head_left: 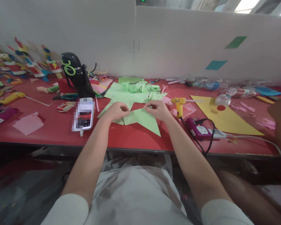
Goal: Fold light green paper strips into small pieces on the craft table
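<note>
A light green paper piece with pointed corners (pixel 142 119) lies near the table's front edge, between my hands. Thumb and fingers of my left hand (pixel 117 112) are pinched together at its upper left edge. My right hand (pixel 158 109) makes a similar pinch at its upper right edge. Just behind is a larger green paper shape (pixel 123 99), partly covered by my left hand and the front piece. Curled and folded green paper strips (pixel 140 87) are heaped on its far part.
On the left are a phone (pixel 83 115), a black bottle (pixel 76 73) and pink paper (pixel 29 123). To the right, a yellow glue gun (pixel 179 106), a purple power box (pixel 198 128) with cords, yellow card (pixel 227 117) and plastic bottles (pixel 223 99) lie. Another person's arm (pixel 279 115) is at far right.
</note>
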`<state>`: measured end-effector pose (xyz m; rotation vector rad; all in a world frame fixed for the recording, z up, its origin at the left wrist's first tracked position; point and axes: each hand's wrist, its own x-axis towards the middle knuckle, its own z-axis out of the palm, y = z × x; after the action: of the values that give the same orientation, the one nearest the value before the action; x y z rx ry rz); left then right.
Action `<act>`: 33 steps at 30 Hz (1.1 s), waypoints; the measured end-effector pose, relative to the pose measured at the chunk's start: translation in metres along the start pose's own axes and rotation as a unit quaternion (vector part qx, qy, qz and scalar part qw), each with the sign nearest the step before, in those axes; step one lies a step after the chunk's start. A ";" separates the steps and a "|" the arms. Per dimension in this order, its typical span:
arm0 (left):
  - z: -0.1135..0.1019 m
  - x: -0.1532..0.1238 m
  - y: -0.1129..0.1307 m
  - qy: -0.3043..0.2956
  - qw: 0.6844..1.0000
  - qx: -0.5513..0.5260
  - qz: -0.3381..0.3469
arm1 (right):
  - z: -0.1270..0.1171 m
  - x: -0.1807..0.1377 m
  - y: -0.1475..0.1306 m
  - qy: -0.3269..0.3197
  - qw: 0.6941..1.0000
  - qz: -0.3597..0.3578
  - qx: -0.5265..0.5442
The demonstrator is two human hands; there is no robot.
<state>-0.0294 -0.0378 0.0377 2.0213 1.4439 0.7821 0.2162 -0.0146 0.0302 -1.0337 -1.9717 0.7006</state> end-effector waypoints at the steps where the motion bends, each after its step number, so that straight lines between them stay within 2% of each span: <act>1: 0.000 0.000 -0.002 -0.001 1.000 0.001 -0.001 | -0.002 0.000 0.001 0.005 1.000 0.001 0.001; 5: -0.002 0.001 -0.011 0.006 1.000 0.000 -0.016 | -0.011 0.000 0.002 0.021 1.000 0.012 0.007; 7: -0.003 0.002 -0.018 0.020 0.999 0.008 -0.029 | -0.020 -0.001 0.003 0.053 0.998 0.018 0.006; 9: -0.003 0.003 -0.023 0.033 0.999 0.014 -0.037 | -0.030 -0.001 0.008 0.117 0.993 0.021 0.022; 13: 0.000 0.004 -0.019 0.039 0.998 -0.034 -0.033 | -0.037 0.002 0.021 0.231 0.960 0.035 0.152; 15: 0.004 0.003 -0.010 0.017 0.994 -0.106 -0.008 | -0.029 0.007 0.025 0.246 0.942 0.064 0.217; 18: 0.011 0.001 0.004 -0.009 0.974 -0.227 0.012 | -0.009 0.012 0.025 0.185 0.932 0.131 0.284; 20: 0.014 0.000 0.009 -0.007 0.965 -0.262 0.017 | 0.004 0.013 0.022 0.146 0.935 0.149 0.287; 25: 0.015 -0.001 0.011 -0.012 0.951 -0.308 0.015 | 0.020 0.010 0.019 0.098 0.963 0.125 0.219; 29: 0.014 0.000 0.011 -0.020 0.945 -0.325 -0.014 | 0.023 0.008 0.018 0.069 0.966 0.118 0.221; 33: 0.016 0.001 0.011 0.007 0.946 -0.323 -0.006 | 0.024 0.008 0.016 0.053 0.968 0.111 0.220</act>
<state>-0.0103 -0.0411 0.0343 1.4989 1.0157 1.0927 0.2002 -0.0026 0.0088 -0.9966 -1.5253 1.1213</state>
